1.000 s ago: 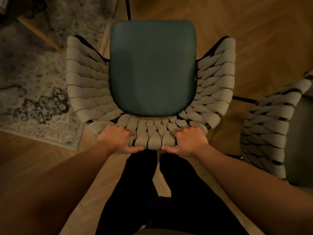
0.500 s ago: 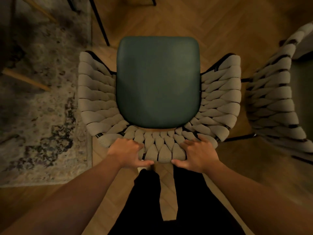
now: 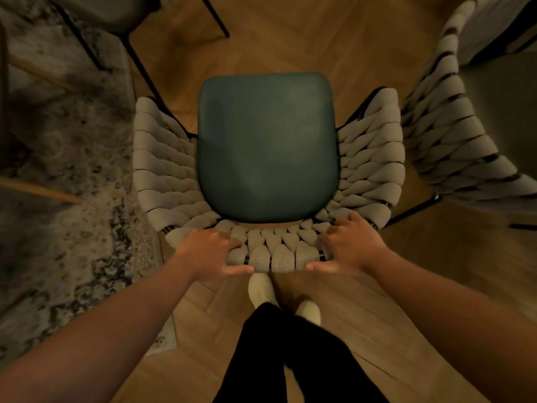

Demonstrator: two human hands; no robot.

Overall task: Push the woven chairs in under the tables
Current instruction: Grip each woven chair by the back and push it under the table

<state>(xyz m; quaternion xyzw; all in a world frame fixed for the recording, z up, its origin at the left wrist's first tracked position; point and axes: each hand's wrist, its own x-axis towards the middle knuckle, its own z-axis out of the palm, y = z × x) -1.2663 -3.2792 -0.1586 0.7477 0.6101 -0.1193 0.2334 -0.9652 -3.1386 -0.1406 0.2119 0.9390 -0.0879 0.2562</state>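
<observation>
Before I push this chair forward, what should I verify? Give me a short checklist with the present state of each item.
1. Left hand grips the woven backrest: ok.
2. Right hand grips it too: ok.
3. Gap to the second woven chair on the right: narrow but apart, ok.
4. Black legs ahead on the left clear of this chair's arm: cannot tell.
5. Table ahead: not in view, cannot tell.

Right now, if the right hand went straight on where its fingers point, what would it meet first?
The right hand grips the woven backrest; straight past that weave, probably the green seat cushion, though depth is unclear.
</observation>
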